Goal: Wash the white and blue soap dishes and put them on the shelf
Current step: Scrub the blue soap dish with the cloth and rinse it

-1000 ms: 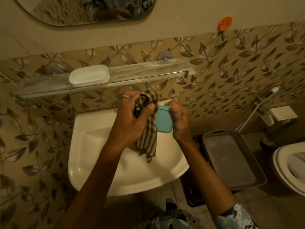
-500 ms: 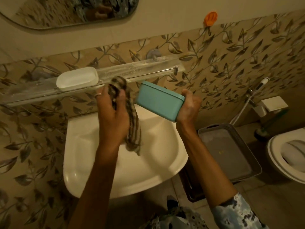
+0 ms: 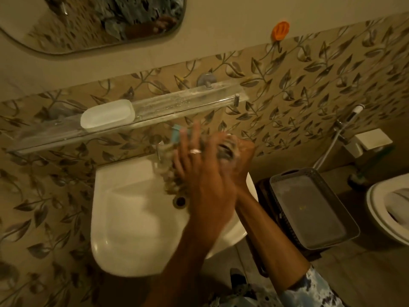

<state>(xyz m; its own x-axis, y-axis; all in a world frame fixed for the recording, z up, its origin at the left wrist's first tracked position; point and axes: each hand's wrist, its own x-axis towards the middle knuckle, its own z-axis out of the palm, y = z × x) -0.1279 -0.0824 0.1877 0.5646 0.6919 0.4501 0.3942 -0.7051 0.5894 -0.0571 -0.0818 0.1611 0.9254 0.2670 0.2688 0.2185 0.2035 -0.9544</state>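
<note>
Overhead, glass shelf (image 3: pixel 177 103); leaf-patterned tiles (image 3: pixel 332 85)

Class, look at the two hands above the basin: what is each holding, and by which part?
The hands overlap, blurred. Together they hold the blue soap dish and striped cloth; only one dish end shows. Which hand grips what cannot be told.

Two bare forearms show, blurred by motion. The left hand (image 3: pixel 199 171) wears a pale ring (image 3: pixel 195 151) on one finger. The right arm carries a short sleeve (image 3: pixel 309 289) of white cloth mottled with dark blue patches; the same cloth shows at the bottom edge.
</note>
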